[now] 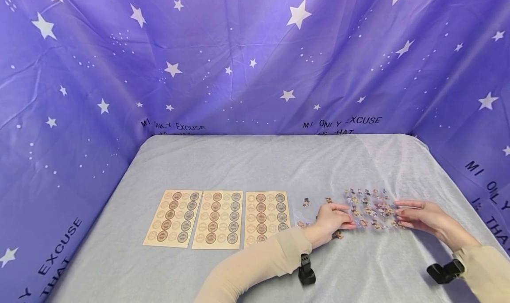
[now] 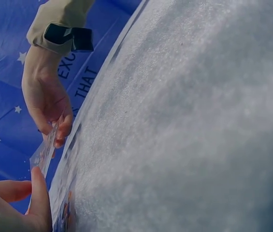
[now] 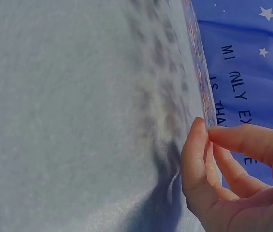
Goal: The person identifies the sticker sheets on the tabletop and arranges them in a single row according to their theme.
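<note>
Both hands hold a clear sticker sheet (image 1: 368, 211) printed with small cartoon figures, lifted over the table at the right. My left hand (image 1: 331, 221) pinches its left edge between thumb and fingers. At its right edge my right hand (image 1: 428, 217) pinches it; the right wrist view has the sheet (image 3: 200, 63) edge-on between thumb and fingertips, its shadow falling on the cloth. Another clear sheet with similar figures (image 1: 306, 202) lies on the table, partly hidden beneath my left hand.
Three cream sheets of round brown and grey stickers, left (image 1: 170, 219), middle (image 1: 218, 219) and right (image 1: 268, 214), lie in a row; my left sleeve (image 1: 255, 258) covers a corner of the right one. A grey cloth (image 1: 279, 161) covers the table. Purple star-printed curtains (image 1: 255, 86) enclose it.
</note>
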A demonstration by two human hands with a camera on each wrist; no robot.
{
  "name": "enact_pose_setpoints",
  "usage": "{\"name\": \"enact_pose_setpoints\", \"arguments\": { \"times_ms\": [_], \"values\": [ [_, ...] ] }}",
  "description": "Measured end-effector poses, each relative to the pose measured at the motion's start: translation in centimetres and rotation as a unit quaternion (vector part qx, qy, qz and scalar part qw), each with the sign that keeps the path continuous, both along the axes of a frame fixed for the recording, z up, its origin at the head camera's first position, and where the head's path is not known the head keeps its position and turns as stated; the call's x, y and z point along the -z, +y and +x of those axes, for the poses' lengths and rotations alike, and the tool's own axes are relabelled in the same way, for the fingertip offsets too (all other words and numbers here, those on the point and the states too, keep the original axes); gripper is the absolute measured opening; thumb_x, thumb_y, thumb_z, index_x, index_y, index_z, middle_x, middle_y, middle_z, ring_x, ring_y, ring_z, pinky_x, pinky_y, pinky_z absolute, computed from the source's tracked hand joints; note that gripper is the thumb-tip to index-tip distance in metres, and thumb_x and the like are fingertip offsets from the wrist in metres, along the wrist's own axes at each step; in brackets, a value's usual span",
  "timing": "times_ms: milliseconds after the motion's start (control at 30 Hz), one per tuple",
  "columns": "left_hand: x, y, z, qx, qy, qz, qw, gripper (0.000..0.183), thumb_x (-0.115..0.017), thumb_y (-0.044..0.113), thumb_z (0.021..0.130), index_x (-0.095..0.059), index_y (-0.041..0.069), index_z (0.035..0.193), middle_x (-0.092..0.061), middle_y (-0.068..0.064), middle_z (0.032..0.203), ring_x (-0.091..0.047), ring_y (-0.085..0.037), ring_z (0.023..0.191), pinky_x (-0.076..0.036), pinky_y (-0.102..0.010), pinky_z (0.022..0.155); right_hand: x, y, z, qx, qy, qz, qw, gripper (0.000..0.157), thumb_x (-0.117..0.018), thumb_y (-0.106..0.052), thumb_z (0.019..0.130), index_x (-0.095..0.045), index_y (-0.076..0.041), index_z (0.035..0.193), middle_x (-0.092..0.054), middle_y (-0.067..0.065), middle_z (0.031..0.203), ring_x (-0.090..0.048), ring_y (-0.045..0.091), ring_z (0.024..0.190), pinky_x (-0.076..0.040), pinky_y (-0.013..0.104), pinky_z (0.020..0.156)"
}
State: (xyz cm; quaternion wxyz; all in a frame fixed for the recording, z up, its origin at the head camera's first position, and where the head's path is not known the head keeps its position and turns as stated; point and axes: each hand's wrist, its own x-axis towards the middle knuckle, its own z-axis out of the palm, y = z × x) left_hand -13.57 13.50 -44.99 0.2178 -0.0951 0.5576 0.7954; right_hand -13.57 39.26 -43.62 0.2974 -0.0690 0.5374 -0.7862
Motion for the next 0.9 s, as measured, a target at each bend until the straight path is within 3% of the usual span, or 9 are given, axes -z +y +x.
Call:
{"name": "enact_pose_setpoints", "arguments": {
  "times_ms": [367, 567, 900],
  "values": [
    [0.23, 0.15, 0.38, -0.001, -0.001, -0.002, 1.0, 0.028, -0.052, -0.023, 0.07, -0.058, -0.004, 0.089, -0.061, -0.022, 0.071, -0.061, -0.043, 0.072, -0.054, -0.037, 0.06, 0.11, 0.0, 0.25, 0.003, -0.003, 0.021, 1.0, 0.044, -0.036, 0.012, 0.088, -0.068, -0.017, 0.098, -0.067, 0.001, 0.091, -0.063, 0.013, 0.083, -0.052, 0.026, 0.073],
    [-0.21, 0.1, 0.6, 0.002, 0.005, -0.017, 0.9998, 0.027, -0.053, -0.022, 0.07, -0.058, -0.004, 0.089, -0.06, -0.021, 0.07, -0.06, -0.043, 0.072, -0.054, -0.038, 0.061, 0.3, 0.04, 0.29, -0.002, -0.007, 0.015, 1.0, 0.045, -0.035, 0.013, 0.088, -0.068, -0.016, 0.099, -0.066, 0.002, 0.092, -0.063, 0.013, 0.083, -0.052, 0.026, 0.074],
    [0.05, 0.37, 0.84, 0.006, 0.031, -0.037, 0.9988, 0.027, -0.053, -0.024, 0.069, -0.056, -0.005, 0.089, -0.058, -0.02, 0.067, -0.06, -0.044, 0.069, -0.054, -0.035, 0.057, 0.29, 0.08, 0.47, 0.023, 0.001, 0.085, 0.996, 0.04, -0.043, 0.008, 0.086, -0.068, -0.021, 0.094, -0.067, 0.0, 0.086, -0.063, 0.013, 0.077, -0.053, 0.026, 0.071]
  ]
}}
